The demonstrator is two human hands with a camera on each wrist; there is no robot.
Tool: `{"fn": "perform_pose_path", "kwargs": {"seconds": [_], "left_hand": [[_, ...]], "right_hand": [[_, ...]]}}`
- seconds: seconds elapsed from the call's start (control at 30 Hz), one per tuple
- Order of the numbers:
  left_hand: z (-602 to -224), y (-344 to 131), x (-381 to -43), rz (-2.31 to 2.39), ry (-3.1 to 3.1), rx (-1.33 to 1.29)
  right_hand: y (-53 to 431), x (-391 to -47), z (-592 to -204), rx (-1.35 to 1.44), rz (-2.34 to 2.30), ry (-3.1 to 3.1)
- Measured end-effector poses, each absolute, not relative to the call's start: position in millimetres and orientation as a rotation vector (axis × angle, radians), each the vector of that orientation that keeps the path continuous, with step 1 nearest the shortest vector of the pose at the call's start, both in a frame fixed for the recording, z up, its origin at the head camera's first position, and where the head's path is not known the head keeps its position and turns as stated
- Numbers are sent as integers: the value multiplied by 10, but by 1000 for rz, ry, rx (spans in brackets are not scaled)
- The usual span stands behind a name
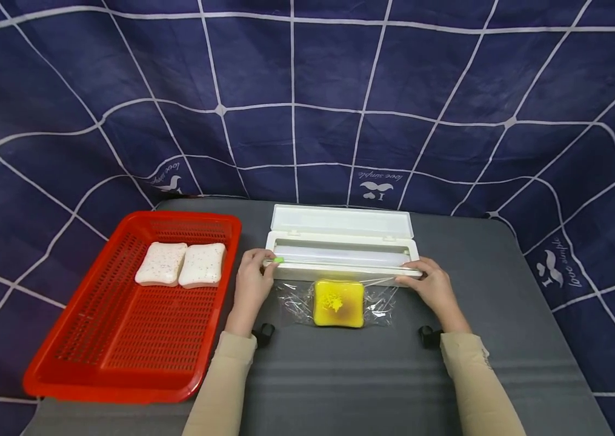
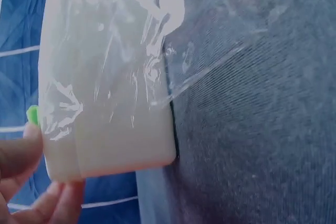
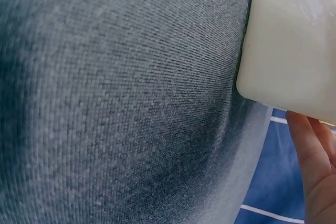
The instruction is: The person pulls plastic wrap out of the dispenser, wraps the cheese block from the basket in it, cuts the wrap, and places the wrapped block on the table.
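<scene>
Crinkly film drapes a boxy, seemingly plastic dispenser.

White box, lid up

Roll inside box. Left hand grips box's left end at green tab; right hand pinches its right end. Yellow slice, clear film on both sides, just in front of box. Red basket left of box holds 2 white slices. Blue gridded cloth behind box.
</scene>
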State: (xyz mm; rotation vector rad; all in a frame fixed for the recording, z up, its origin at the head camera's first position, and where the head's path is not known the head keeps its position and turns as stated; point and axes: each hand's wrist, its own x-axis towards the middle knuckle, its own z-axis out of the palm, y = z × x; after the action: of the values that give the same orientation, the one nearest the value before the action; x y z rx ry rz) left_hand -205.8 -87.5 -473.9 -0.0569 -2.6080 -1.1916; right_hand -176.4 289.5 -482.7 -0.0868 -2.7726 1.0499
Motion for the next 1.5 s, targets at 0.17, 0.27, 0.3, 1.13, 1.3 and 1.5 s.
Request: {"fn": "perform_pose_path", "kwargs": {"seconds": [0.17,0.27,0.3,1.13,1.3,1.5], "left_hand": [[-4780,-952,-2070,-1228,-2589,7],[-4810,-977,-2068,-1273,-2568,20],[-4819,-978,-2066,-1286,-2562,22],[-4818,-820,-2076,-1279,-2416,230],[-4816,-778,-2076,-1226,-2382,227],[-4842,-768,-2000,-1388,-2378,319]], "right_hand": [[2884,-1760,-4841,-91,1057,-2772],[2881,-1757,-4851,-88,1056,-2773],[2883,-1756,-4854,-85,1053,-2771],[2877,-1755,-4874,-96,1082,-2755],[2881,-1747,-4858,-100,1080,-2750],[2867,-1721,-4844,-99,1117,-2769]]}}
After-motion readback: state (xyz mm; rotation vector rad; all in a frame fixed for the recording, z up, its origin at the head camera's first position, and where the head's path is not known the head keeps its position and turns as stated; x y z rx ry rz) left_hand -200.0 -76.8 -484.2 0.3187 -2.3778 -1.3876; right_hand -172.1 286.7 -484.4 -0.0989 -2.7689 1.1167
